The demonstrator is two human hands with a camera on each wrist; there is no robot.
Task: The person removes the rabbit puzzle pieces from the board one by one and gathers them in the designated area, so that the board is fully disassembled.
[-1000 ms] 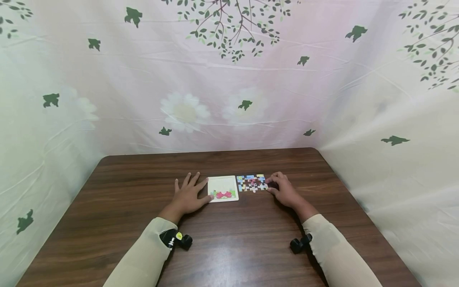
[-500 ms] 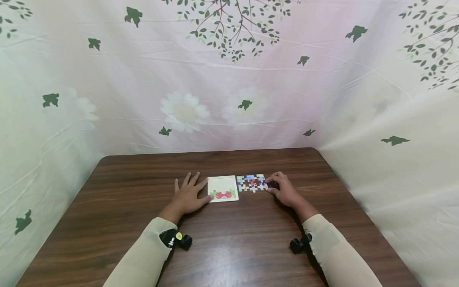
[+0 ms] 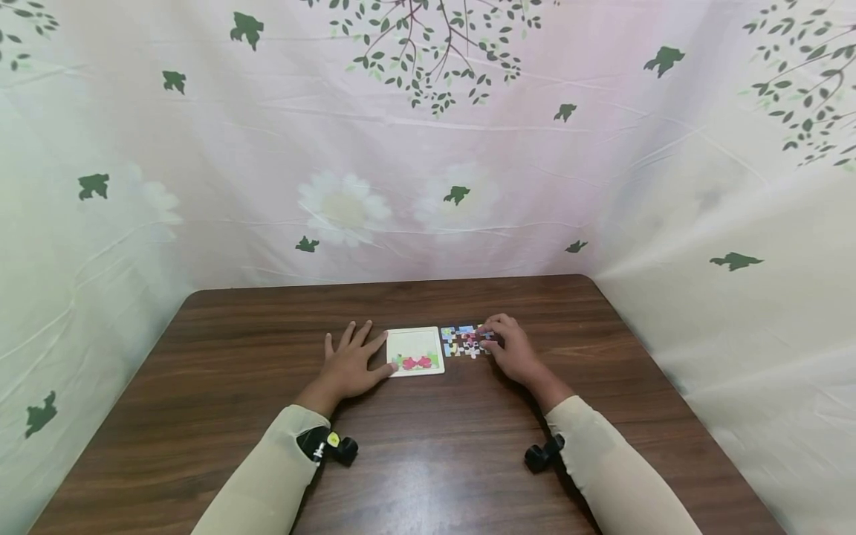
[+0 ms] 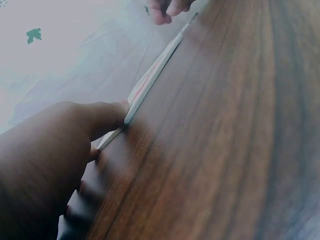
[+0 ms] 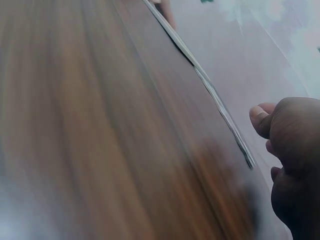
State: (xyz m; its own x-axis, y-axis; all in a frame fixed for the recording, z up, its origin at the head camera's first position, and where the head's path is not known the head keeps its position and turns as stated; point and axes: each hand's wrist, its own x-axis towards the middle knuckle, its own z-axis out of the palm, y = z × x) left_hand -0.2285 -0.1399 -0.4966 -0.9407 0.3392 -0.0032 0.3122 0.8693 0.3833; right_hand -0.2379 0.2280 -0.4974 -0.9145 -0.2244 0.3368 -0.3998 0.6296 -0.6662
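My left hand lies on the table with its fingers spread, against the left side of a square white puzzle board. Its thumb rests on the board's edge, near a printed strip of pink flowers and green leaves. To the right of the board lie several colourful jigsaw pieces, set close together in rows. Over the rightmost pieces hovers my right hand, its fingers bent and a gap between thumb and forefinger in the head view. Nothing shows in its grasp. It partly hides those pieces.
The brown wooden table stretches around the board and pieces. Behind it and at the sides hangs a pale cloth printed with leaves, birds and flowers. A small dark camera sits on each wrist.
My right hand has moved left and lifted from beside the pieces to above the rightmost ones. My left hand and the board stay put.
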